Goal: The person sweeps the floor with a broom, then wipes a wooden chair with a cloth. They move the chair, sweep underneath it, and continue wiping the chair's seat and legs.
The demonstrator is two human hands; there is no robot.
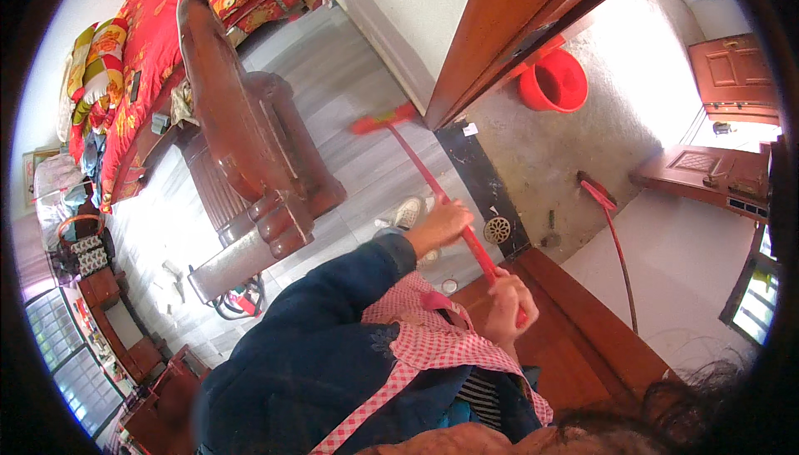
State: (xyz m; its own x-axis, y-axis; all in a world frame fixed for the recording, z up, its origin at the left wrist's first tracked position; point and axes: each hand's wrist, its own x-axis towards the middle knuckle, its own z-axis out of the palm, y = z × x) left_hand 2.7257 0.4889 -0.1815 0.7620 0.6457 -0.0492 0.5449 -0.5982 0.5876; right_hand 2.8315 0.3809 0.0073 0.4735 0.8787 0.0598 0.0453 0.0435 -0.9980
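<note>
A broom with a red handle (421, 168) slants from the centre up to the left. Its red and green head (377, 121), slightly blurred, is at the grey tiled floor beside the door frame. Around the middle of the handle my left hand (440, 227) is closed, at the end of a dark blue sleeve. My right hand (512, 305) grips the handle near its upper end, close to the pink checked apron (437, 342). Both palms are hidden. Below my left hand, light-coloured shoes (407, 213) show on the tiles.
A dark wooden bed end (231, 118) stands left of the broom. A black threshold (480, 174) with a round drain cover (497, 229) crosses the doorway. Beyond it are a red bucket (571, 80) and another broom (615, 236). A cord and a red item lie under the bed end.
</note>
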